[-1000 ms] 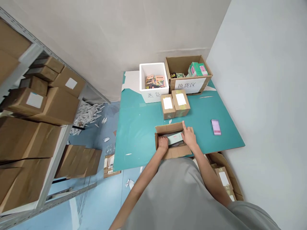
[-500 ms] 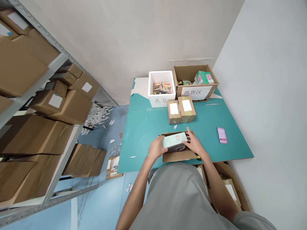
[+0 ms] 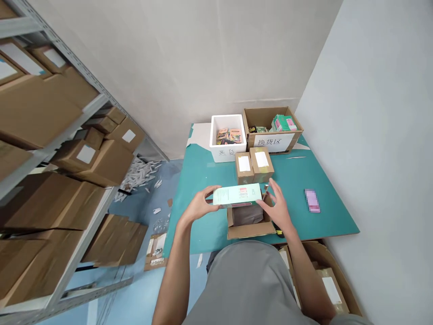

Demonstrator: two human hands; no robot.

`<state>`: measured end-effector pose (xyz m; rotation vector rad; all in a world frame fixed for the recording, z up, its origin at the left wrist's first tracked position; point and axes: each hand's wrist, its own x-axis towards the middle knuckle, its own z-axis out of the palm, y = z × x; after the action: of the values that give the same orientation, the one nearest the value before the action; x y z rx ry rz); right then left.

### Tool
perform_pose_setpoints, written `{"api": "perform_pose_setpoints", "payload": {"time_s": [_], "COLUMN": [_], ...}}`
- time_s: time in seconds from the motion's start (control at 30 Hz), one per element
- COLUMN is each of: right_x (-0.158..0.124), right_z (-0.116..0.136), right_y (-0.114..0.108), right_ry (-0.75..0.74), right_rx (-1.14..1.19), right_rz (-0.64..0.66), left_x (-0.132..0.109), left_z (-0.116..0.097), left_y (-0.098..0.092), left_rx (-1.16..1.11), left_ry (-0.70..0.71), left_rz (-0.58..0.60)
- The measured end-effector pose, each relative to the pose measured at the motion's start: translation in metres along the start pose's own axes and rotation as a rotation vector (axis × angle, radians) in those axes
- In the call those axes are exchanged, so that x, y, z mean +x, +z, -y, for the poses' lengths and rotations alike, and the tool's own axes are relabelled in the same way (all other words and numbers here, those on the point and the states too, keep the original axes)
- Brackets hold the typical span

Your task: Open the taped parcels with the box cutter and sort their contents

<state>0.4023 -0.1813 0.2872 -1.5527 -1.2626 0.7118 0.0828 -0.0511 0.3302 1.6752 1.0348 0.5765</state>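
Observation:
A mint-green box (image 3: 233,194) with a pink and red print is held level above an open cardboard carton (image 3: 252,232). My left hand (image 3: 199,205) grips its left end, thumb below and fingers on top. At the right end, the thumb of my right hand (image 3: 278,208) presses on the lower corner, while its other fingers reach up and rather wide around that end. Dark grey wrapping (image 3: 247,215) lies inside the carton. Part of the carton's far side is hidden behind the box.
Two taped parcels (image 3: 261,164) with white labels stand beyond the carton. Behind them are a white foam box (image 3: 228,154) and a larger labelled carton (image 3: 274,142), both holding small packs. A pixelated pink item (image 3: 311,201) lies right on the green table (image 3: 203,176). Shelves (image 3: 91,216) of cartons stand left.
Both hands have lifted the mint-green box up out of the carton and shifted it left, tilting it so another printed side shows. The grey wrapping is now more exposed.

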Motion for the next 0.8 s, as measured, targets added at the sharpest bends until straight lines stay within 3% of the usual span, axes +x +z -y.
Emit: {"api": "perform_pose_setpoints", "payload": {"time_s": [0.23, 0.47, 0.67, 0.8], "right_x": [0.017, 0.014, 0.018, 0.029], "right_z": [0.028, 0.060, 0.075, 0.077], "right_y": [-0.001, 0.001, -0.001, -0.005], "right_ry": [0.026, -0.131, -0.257, -0.312], "right_rx": [0.136, 0.071, -0.047, 0.021], "right_rz": [-0.018, -0.006, 0.170, 0.221], "left_x": [-0.011, -0.021, -0.021, -0.023], "left_z": [0.004, 0.012, 0.024, 0.027], "left_y": [0.020, 0.028, 0.044, 0.062], "left_rx": [-0.138, -0.247, -0.253, -0.339], "left_ry": [-0.019, 0.003, -0.017, -0.018], "left_rz": [-0.048, -0.095, -0.106, -0.096]}}
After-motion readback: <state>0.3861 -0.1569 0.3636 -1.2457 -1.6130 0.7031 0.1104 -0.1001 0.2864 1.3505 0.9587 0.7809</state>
